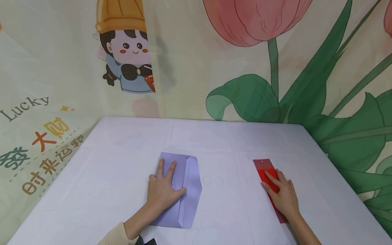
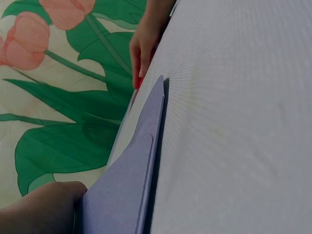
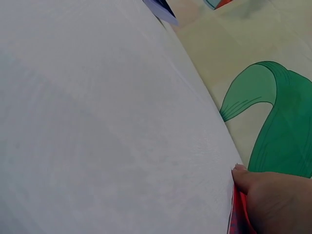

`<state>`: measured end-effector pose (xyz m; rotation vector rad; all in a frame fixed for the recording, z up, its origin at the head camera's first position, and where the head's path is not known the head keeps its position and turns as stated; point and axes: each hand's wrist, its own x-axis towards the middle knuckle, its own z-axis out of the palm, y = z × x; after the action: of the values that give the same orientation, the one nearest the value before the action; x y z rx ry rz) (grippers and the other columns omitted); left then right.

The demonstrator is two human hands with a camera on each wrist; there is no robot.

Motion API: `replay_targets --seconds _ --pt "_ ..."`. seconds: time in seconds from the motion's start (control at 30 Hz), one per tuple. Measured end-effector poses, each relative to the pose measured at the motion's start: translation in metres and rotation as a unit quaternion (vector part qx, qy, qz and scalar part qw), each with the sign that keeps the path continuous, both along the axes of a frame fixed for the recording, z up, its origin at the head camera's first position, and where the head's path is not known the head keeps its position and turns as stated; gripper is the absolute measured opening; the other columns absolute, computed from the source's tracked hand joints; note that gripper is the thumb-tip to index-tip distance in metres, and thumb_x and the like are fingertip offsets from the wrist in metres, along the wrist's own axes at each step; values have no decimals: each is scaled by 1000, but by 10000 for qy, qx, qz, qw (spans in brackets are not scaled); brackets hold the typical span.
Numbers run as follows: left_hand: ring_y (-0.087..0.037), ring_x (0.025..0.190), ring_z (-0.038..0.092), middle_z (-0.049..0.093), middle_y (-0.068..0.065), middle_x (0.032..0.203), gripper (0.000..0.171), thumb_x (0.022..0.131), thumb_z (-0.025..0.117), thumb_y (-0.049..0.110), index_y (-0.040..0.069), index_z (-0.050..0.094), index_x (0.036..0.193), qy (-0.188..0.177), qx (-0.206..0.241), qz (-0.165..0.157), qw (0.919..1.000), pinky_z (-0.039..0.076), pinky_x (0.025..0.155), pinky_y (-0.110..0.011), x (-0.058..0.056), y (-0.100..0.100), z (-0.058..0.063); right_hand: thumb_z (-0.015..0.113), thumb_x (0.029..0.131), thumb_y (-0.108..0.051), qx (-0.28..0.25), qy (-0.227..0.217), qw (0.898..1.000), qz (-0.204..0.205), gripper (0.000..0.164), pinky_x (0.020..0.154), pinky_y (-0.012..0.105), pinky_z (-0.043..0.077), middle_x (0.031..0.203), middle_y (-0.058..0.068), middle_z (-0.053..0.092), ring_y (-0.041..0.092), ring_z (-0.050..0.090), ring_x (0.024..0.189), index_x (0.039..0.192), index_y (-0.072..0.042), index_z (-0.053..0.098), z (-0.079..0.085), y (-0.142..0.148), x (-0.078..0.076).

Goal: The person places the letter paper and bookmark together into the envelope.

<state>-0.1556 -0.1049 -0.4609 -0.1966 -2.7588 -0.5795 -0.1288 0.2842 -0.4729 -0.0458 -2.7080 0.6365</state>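
The purple envelope (image 1: pixel 193 190) lies beneath the spread left fingers (image 1: pixel 170 171), long axis running forward, while the red packet (image 1: pixel 262 176) lies well to their right, slanting forward-left beneath the nearer right fingers (image 1: pixel 272 179), whose grip cannot be confirmed.
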Motion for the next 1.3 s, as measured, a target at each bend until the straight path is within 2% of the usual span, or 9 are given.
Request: replay_targets --seconds 0.27,0.4,0.5,0.6,0.73,0.9,1.07,1.17,1.3 --pt "-28 62 36 19 -20 148 93 58 68 52 18 42 140 70 13 -9 10000 31 59 -35 -2 -4 4 72 78 -17 -144 354 9993 52 47 97 64 18 135 31 36 49 36 117 122 -6 60 4 -3 -8" --pt "-28 62 36 18 -20 148 93 58 68 53 18 42 140 62 16 8 10000 30 59 -35 -3 -5 5 74 76 -16 -182 436 9989 42 44 84 64 30 136 28 36 45 37 112 117 -5 64 5 -7 -8" --pt "-28 63 36 18 -20 148 93 58 69 53 18 42 140 46 34 -5 10000 31 59 -35 -3 -5 5 77 73 -17 -51 389 9992 -80 45 72 55 43 134 27 38 41 38 106 115 -6 65 9 -9 -7" --pt "-29 64 38 19 -21 148 93 58 69 53 18 42 140 43 25 -39 10000 32 59 -35 -3 -4 5 78 72 -17 -16 121 9995 -287 47 60 49 50 127 28 39 42 36 105 115 -4 65 17 -10 -3" --pt "-29 64 38 19 -21 147 93 58 70 52 17 43 139 15 56 -76 10000 32 59 -36 -2 -1 6 75 75 -14 -410 -669 9957 -494 45 59 45 52 117 30 43 43 42 101 117 -1 62 34 -9 4" --pt "-28 64 38 19 -22 147 93 57 70 52 18 43 139 46 77 -111 9999 32 59 -36 -2 0 6 67 84 -22 -1154 -1263 9843 -431 43 49 31 48 103 23 56 29 52 76 125 -11 59 58 -7 2" --pt "-28 63 37 20 -21 147 93 56 70 52 18 43 139 88 89 -100 9999 31 59 -35 -3 -1 4 63 86 -31 -2338 -1290 9622 539 53 59 32 50 119 14 50 25 49 88 137 -25 47 81 -32 -9" --pt "-28 64 38 19 -21 148 94 56 70 52 18 43 139 28 118 -65 9999 32 59 -35 -1 -1 3 66 85 -14 -3079 -1556 9293 1321 62 67 28 51 134 15 41 27 53 91 141 -20 40 92 -67 -10" --pt "-28 63 37 19 -20 148 93 57 70 51 18 44 139 37 144 -55 9999 31 58 -34 0 -1 1 71 78 -5 -3656 -1950 8898 1910 75 68 31 52 143 8 33 26 58 87 143 -24 37 81 -110 -13"
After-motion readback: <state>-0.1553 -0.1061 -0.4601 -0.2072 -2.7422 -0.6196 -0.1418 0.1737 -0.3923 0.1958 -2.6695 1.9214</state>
